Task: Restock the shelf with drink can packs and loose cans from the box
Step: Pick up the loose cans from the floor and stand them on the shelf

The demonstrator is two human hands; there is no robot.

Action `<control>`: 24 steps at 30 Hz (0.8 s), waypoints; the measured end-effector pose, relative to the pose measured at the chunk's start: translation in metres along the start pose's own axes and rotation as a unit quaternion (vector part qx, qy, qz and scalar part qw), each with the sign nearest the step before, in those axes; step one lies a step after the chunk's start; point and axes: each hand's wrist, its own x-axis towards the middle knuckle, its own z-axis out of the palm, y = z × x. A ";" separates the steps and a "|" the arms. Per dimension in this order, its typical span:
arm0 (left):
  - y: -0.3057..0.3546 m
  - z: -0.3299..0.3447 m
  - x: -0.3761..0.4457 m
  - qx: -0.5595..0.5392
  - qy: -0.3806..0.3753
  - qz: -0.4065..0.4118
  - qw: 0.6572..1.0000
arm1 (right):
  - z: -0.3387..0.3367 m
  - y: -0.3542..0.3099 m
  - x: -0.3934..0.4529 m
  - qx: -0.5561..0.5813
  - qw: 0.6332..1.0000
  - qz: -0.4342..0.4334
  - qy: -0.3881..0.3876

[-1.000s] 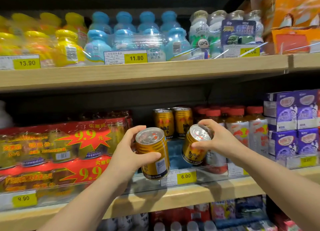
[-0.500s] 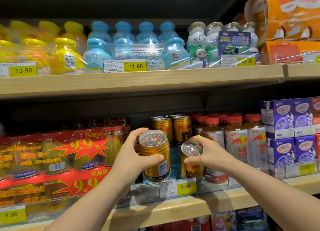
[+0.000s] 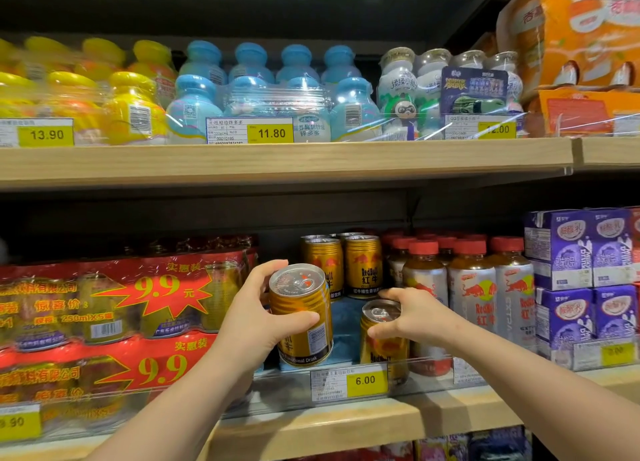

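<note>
I have a gold Red Bull can in each hand at the middle shelf (image 3: 311, 422), low in the centre of the frame. My left hand (image 3: 256, 322) wraps the left can (image 3: 300, 317) round its side wall, thumb across the front and fingers behind, holding it up off the shelf, just left of the gap. My right hand (image 3: 407, 317) pinches the right can (image 3: 382, 339) by its top rim, thumb and fingers curled over the lid, with the can upright behind the clear front rail (image 3: 429, 365); whether its base touches the shelf I cannot tell. Two standing cans (image 3: 362, 266) wait at the back, red-capped bottles (image 3: 472, 287) just to the right, wrapped multipacks (image 3: 138, 304) to the left. I judge these cans rigid, fairly heavy if full, and slick on the painted wall. A side grip low on the body seems steadiest; the rim pinch suits lowering into a tight slot.
</note>
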 end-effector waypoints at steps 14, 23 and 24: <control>-0.006 0.008 0.005 0.014 0.014 -0.016 1.000 | 0.003 -0.001 -0.001 -0.133 0.990 -0.048 -0.021; -0.019 0.010 0.008 0.038 0.013 -0.039 0.998 | 0.010 0.011 -0.008 -0.121 0.990 -0.077 -0.003; -0.021 0.011 0.010 0.043 0.011 -0.040 0.998 | 0.016 0.013 -0.010 -0.137 0.986 -0.093 0.028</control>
